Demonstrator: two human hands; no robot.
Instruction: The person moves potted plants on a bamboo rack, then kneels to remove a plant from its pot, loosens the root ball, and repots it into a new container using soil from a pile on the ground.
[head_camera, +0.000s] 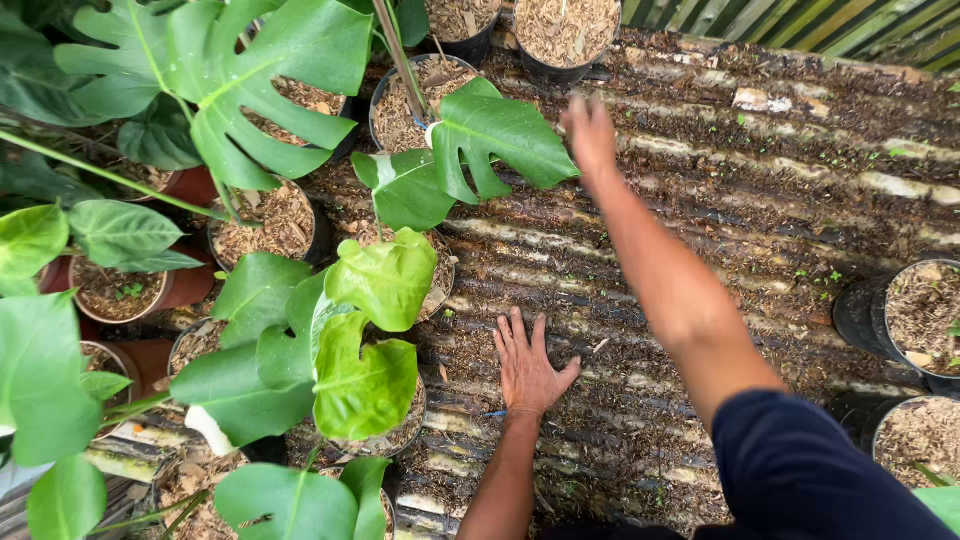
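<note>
right hand (590, 135), fingers loose and empty, reaching toward round black plastic pot of wood chips (566, 38); left hand (528, 368) lying flat and open, bracing on rusty corrugated sheet (800, 180); keeping that brace steadies the stretch.

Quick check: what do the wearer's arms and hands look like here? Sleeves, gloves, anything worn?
Both hands are bare: no gloves, rings or watch visible on the left hand or right hand. The right arm has a dark navy short sleeve. The left forearm shows no sleeve in frame.

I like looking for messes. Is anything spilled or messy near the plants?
Yes. Brown potting bits lie scattered over the corrugated sheet, outside the pots, around the flat left hand. The right hand reaches toward a black pot. No pot looks tipped.
</note>
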